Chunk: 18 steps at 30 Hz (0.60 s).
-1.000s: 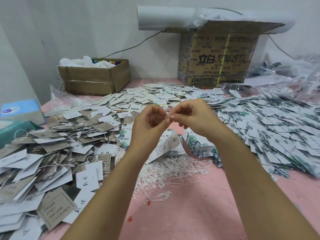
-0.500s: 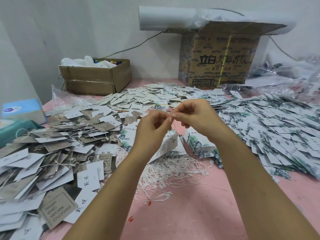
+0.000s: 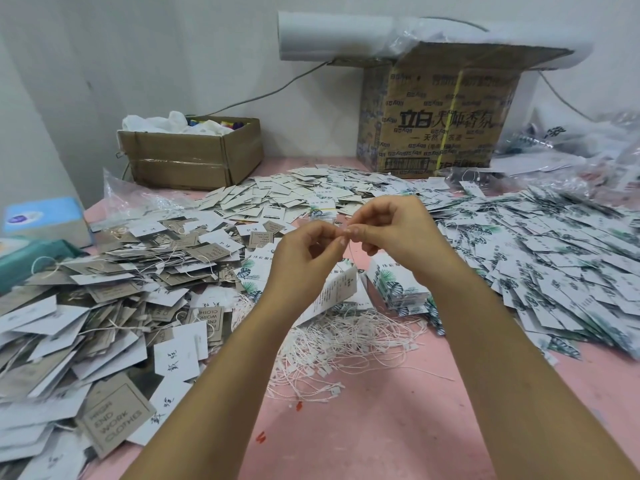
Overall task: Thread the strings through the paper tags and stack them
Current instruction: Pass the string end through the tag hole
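Observation:
My left hand (image 3: 304,252) and my right hand (image 3: 391,230) meet fingertip to fingertip above the pink table (image 3: 381,427). Both pinch a thin white string (image 3: 350,253) that runs down to a white paper tag (image 3: 336,294) hanging tilted below my left hand. A heap of loose white strings (image 3: 346,348) lies on the table under my wrists. A neat stack of leaf-printed tags (image 3: 394,285) stands just right of the hanging tag. Grey and white tags with strings (image 3: 114,292) are piled at the left.
Loose leaf-printed tags (image 3: 554,258) cover the right side and white tags (image 3: 287,199) the middle back. A low cardboard box (image 3: 194,157) and a tall printed carton (image 3: 440,116) stand at the wall. A blue tissue box (image 3: 41,220) sits at far left.
The hanging tag has dropped a little lower on the string and swung slightly; my fingertips stay together with only small shifts.

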{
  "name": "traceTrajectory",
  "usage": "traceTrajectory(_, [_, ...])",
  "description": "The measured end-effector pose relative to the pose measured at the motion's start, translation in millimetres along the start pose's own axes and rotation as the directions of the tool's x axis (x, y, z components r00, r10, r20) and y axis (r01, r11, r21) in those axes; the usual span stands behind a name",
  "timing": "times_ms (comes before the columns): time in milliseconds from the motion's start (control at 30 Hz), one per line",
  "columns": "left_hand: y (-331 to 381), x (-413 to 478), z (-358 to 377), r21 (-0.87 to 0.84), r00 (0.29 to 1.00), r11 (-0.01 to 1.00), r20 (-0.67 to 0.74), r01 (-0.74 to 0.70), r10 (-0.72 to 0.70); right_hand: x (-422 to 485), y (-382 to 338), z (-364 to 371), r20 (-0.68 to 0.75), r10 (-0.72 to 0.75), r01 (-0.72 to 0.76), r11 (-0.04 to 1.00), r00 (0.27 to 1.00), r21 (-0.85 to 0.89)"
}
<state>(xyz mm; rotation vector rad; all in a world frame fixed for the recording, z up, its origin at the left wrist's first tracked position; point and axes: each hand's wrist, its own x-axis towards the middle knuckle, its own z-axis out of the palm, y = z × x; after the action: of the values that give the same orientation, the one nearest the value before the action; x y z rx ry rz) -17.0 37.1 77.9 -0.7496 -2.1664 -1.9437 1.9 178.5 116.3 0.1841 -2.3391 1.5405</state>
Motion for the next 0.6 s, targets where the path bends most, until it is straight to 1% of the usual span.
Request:
traceTrajectory(200, [0.6,-0.2,-0.8,0.009,1.000,1.000,0.005,0.002,-0.002,0.0,-0.7,0.3,0.018,0.005,-0.005,1.000,1.000,-0.019])
traceTrajectory(333, [0.4,0.0,-1.0,0.034,1.000,0.999,0.007,0.004,-0.004,-0.6,0.4,0.0,0.040,0.037,-0.038,0.999,0.998,0.012])
traceTrajectory(600, [0.8,0.1,-1.8,0.073,0.999,0.997,0.006,-0.037,0.037,0.1,1.0,1.1,0.042,0.066,-0.067,0.998,0.997,0.018])
